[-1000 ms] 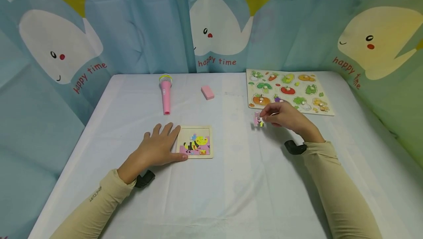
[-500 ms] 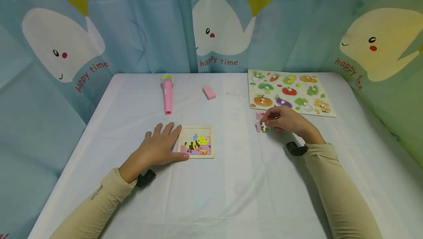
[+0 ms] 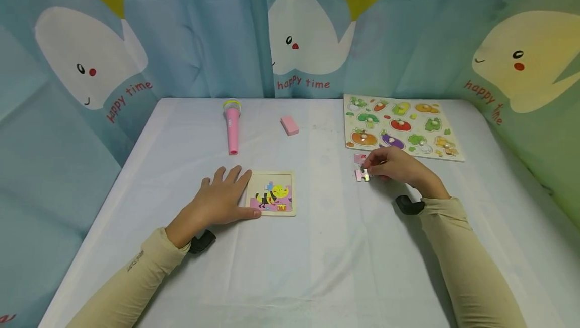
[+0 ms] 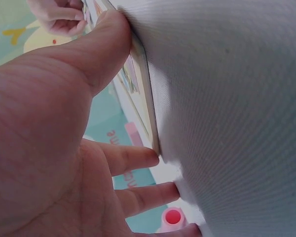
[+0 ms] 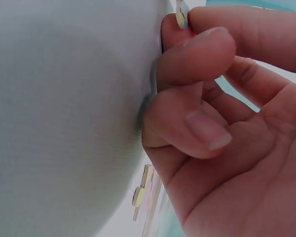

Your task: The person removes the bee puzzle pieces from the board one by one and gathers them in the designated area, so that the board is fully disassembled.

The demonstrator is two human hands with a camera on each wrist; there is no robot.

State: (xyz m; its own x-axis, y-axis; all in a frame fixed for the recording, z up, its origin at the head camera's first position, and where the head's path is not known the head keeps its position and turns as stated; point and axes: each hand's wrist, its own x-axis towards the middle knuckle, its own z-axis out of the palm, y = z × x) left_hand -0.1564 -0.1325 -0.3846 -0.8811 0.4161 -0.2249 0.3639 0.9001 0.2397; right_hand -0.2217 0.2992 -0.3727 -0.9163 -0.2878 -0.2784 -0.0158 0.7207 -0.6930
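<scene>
In the head view a small wooden bee puzzle (image 3: 277, 211) lies flat, part of its tray filled with pink, yellow and black pieces. My left hand (image 3: 219, 199) rests at its left side with fingers spread, thumb on the lower left corner and index finger at the upper left one. Farther right, my right hand (image 3: 393, 167) pinches a small jigsaw piece (image 5: 181, 16) between thumb and index finger, low over the table; its other fingers are curled. By those fingertips in the head view is a pink piece (image 3: 359, 158). The right hand partly hides the pieces there.
Behind the right hand lies a vegetable peg puzzle board (image 3: 401, 125). A pink toy microphone (image 3: 232, 129) and a pink block (image 3: 289, 125) stand toward the back of the white-covered table (image 3: 290, 267). A whale-print curtain (image 3: 208, 30) encloses the table's far side.
My right hand has come slightly down and toward me with the piece, away from the peg board, uncovering the eggplant. My left hand stays on the bee puzzle; the head view shifts slightly.
</scene>
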